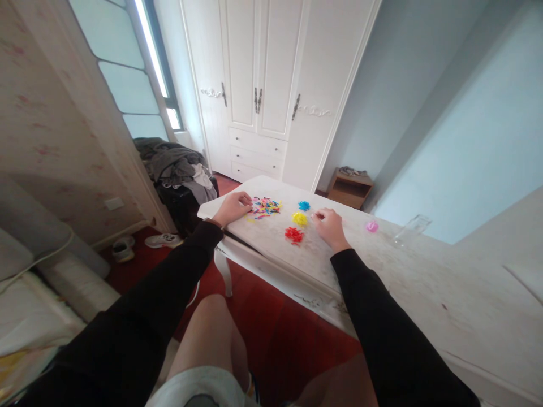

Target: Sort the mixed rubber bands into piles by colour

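Note:
My left hand [234, 208] rests on the white table at the left edge of a mixed pile of small, thin, multicoloured pieces [267, 207], fingers bent and slightly apart. Nothing shows clearly in its grasp. My right hand [331, 227] is closed, thumb and fingertips together, just right of a yellow pile [299, 219]; whatever its fingertips may hold is too small to make out. Behind the yellow pile lies a small blue pile [304, 206], and nearer to me a red pile [293, 235]. The pieces look like little bands or strips; their exact kind is unclear.
On the tabletop [416, 294], a pink clump [372, 226] and a clear glass-like container [412, 230] stand right of my right hand. A white wardrobe [263, 68] stands behind the table. Clothes [178, 164] are heaped at the left, with shoes [163, 241] on the red floor.

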`<move>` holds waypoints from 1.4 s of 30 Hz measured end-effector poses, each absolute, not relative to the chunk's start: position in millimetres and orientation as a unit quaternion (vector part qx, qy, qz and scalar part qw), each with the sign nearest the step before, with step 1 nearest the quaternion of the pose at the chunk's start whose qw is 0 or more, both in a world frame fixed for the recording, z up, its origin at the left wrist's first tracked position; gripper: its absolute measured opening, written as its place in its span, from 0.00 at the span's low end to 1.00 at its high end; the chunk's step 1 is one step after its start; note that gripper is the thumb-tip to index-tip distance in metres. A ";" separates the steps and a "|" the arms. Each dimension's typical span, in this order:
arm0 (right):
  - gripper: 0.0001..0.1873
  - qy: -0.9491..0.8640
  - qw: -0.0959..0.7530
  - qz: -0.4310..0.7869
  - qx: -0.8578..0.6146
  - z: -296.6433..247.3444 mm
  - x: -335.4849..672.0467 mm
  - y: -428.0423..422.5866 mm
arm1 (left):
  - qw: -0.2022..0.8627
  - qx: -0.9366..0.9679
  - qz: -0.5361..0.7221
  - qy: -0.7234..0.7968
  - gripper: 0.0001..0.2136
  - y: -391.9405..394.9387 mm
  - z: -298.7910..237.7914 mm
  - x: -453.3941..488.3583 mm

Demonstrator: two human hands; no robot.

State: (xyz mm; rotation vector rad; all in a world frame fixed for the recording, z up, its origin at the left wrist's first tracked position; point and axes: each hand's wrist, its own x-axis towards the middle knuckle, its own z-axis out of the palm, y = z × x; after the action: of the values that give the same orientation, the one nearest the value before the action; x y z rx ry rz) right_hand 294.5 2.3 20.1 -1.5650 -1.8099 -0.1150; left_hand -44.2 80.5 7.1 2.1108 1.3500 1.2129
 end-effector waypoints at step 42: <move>0.11 -0.722 0.349 -0.015 -0.597 17.7 293.0 3.5 | 0.169 0.773 0.403 0.459 0.10 85.8 1.9 -45.7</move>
State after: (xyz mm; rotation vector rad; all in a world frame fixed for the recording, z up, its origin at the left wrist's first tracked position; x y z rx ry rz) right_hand 293.0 3.5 17.7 -1.5471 -1.8725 -0.0378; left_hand -45.7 85.8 1.9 2.1993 1.3060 1.1460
